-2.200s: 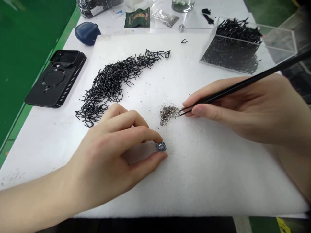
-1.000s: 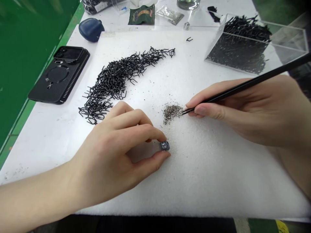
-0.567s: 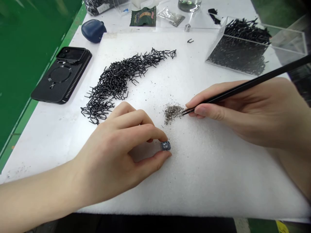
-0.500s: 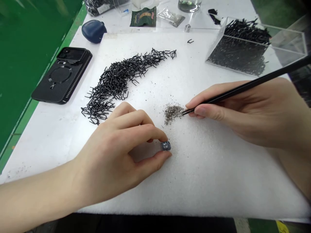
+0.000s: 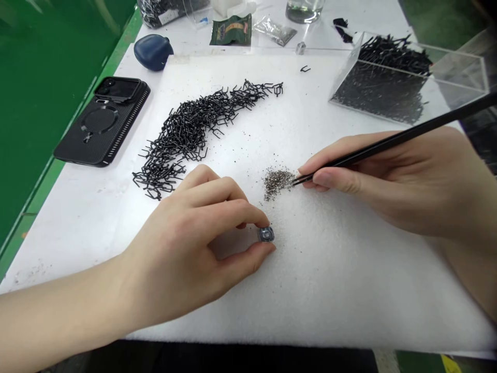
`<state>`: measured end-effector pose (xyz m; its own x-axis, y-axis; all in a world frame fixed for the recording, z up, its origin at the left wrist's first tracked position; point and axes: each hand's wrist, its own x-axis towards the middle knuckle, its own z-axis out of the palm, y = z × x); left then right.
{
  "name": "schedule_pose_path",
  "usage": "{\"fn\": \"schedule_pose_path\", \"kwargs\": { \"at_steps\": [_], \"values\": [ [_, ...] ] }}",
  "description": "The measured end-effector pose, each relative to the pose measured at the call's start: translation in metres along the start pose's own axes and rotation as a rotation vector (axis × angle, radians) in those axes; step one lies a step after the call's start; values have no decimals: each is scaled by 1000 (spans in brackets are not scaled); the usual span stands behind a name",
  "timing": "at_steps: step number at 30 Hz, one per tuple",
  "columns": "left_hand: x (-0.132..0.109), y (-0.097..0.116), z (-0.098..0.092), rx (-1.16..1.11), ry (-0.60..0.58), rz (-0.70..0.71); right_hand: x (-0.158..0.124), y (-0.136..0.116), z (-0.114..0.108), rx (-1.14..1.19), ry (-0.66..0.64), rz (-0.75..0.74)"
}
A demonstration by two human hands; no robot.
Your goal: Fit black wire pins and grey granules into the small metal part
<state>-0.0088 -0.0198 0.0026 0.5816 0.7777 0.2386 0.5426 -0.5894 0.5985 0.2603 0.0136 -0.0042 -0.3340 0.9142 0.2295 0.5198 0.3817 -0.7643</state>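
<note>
My left hand [image 5: 190, 243] rests on the white foam pad [image 5: 330, 290] and pinches a small square dark metal part [image 5: 266, 234] between thumb and forefinger. My right hand [image 5: 407, 178] grips black tweezers [image 5: 388, 142], whose tips touch the right edge of a small heap of tiny grey metal specks [image 5: 276, 181]. The heap lies just above the pinched part. A long pile of black bent wire clips [image 5: 190, 129] sprawls across the pad beyond my left hand.
A clear plastic box [image 5: 392, 77] of black clips stands at the back right. A black phone [image 5: 103, 122] and a dark blue case [image 5: 153, 52] lie at the left. A green packet [image 5: 231, 29], a bag and a glass sit at the far edge.
Both hands hold the same grips. The tweezer tips stay at the speck heap; only the view has shifted slightly.
</note>
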Motion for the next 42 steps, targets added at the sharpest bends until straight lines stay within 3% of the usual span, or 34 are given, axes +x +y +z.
{"fn": "schedule_pose_path", "kwargs": {
  "at_steps": [24, 42],
  "values": [
    [-2, -2, 2, -18, 1, 13, 3, -4, 0, -29, 1, -45],
    [0, 0, 0, -43, -3, 13, -3, -11, -1, 139, 38, 86]
  ]
}}
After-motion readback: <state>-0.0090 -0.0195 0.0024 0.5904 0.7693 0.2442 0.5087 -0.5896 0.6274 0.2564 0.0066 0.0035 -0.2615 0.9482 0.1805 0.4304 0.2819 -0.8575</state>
